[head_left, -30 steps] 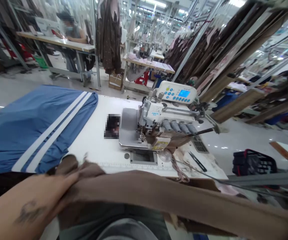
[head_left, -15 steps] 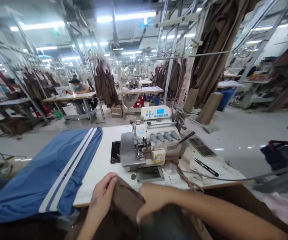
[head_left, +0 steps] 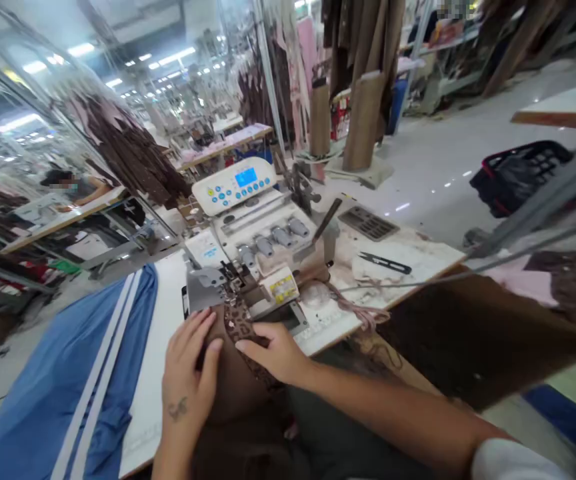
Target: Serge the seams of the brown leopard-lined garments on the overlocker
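Note:
Brown fabric (head_left: 238, 387) with a leopard-print strip (head_left: 239, 327) along its edge runs up to the needle area of a white overlock sewing machine (head_left: 268, 247). My left hand (head_left: 191, 367) lies on the plain brown part, fingers stretched out and thumb apart, pressing it down left of the strip. My right hand (head_left: 278, 353) pinches the printed edge between thumb and index finger, just in front of the machine. The lower part of the fabric hangs over the table's front edge, in shadow.
A blue cloth with white stripes (head_left: 88, 373) drapes over the table's left side. Thread snips (head_left: 385, 263) and a dark slotted tray (head_left: 368, 223) lie right of the machine. A phone (head_left: 185, 301) is partly hidden at left. A co-worker (head_left: 75, 190) sits at another table.
The view has turned right and tilted closer. Both hands have brought the brown fabric up to the machine's needle area. My left hand has gone from gripping to lying flat.

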Action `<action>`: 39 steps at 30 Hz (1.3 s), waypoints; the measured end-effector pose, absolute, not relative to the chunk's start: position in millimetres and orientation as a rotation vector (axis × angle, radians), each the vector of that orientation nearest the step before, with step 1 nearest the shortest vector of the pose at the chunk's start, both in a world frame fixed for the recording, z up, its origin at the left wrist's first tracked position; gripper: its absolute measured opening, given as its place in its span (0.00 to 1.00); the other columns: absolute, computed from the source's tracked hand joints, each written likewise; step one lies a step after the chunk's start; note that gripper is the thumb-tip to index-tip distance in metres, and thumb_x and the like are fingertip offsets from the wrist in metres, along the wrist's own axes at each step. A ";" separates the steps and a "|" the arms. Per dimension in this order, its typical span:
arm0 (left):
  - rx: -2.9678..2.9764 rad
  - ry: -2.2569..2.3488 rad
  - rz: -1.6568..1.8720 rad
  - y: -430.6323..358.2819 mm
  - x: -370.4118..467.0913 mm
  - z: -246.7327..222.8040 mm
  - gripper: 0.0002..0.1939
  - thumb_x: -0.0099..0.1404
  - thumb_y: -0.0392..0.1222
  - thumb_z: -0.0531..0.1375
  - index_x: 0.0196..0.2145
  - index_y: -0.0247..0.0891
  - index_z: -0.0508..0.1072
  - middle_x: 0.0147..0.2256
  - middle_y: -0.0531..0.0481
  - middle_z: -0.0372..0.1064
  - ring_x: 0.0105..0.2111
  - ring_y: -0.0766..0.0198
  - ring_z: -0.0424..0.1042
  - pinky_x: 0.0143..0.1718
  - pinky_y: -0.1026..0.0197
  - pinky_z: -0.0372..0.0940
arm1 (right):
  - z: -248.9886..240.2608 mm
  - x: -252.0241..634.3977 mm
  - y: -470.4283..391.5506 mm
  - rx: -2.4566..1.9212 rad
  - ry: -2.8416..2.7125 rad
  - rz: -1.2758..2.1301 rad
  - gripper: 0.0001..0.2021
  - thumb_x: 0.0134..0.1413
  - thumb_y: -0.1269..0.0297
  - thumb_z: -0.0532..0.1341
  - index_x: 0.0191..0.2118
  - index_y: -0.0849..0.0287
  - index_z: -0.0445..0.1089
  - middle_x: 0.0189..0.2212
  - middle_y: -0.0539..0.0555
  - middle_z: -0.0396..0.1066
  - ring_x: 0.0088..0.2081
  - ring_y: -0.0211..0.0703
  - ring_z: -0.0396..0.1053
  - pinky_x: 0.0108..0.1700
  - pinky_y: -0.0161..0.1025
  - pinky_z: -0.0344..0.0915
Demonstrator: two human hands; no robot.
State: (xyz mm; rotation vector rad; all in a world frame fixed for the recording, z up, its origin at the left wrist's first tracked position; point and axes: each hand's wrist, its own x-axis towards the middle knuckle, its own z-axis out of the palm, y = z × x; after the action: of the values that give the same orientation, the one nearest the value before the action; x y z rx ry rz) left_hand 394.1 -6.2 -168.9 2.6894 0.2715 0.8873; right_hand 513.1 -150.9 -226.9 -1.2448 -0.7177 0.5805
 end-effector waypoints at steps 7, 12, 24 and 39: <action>2.081 0.562 0.872 7.6 400.3 -146.6 0.09 0.72 0.51 0.63 0.41 0.45 0.76 0.57 0.45 0.77 0.68 0.49 0.67 0.74 0.36 0.54 | -222.6 514.2 -174.1 -1.268 -0.760 0.220 0.05 0.59 0.62 0.68 0.38 0.58 0.75 0.33 0.50 0.72 0.30 0.38 0.67 0.33 0.33 0.64; 2.351 0.320 1.035 -22.4 401.3 -130.5 0.03 0.70 0.44 0.66 0.40 0.46 0.79 0.39 0.52 0.79 0.45 0.56 0.78 0.57 0.50 0.70 | -215.5 509.5 -188.7 -1.325 -0.967 0.358 0.11 0.62 0.58 0.70 0.46 0.58 0.75 0.36 0.51 0.75 0.32 0.39 0.70 0.34 0.34 0.68; 2.418 0.582 0.862 -30.7 417.5 -133.6 0.09 0.73 0.51 0.61 0.42 0.47 0.78 0.42 0.51 0.80 0.45 0.56 0.77 0.53 0.54 0.67 | -231.4 513.6 -180.8 -1.406 -1.063 0.523 0.22 0.67 0.55 0.65 0.23 0.59 0.65 0.21 0.44 0.58 0.26 0.34 0.59 0.28 0.33 0.50; 2.353 0.641 0.566 9.4 450.8 -129.8 0.16 0.68 0.59 0.62 0.40 0.43 0.74 0.55 0.42 0.69 0.64 0.45 0.65 0.70 0.40 0.55 | -235.5 511.0 -184.5 -1.451 -0.911 0.360 0.30 0.69 0.49 0.63 0.21 0.56 0.50 0.19 0.42 0.48 0.23 0.33 0.50 0.28 0.37 0.44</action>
State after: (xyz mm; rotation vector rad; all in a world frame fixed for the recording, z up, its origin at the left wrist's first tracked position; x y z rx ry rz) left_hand 450.8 9.4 -129.8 2.3531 0.6407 0.5657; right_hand 511.0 -184.5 -235.5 -1.4514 -0.9113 0.3602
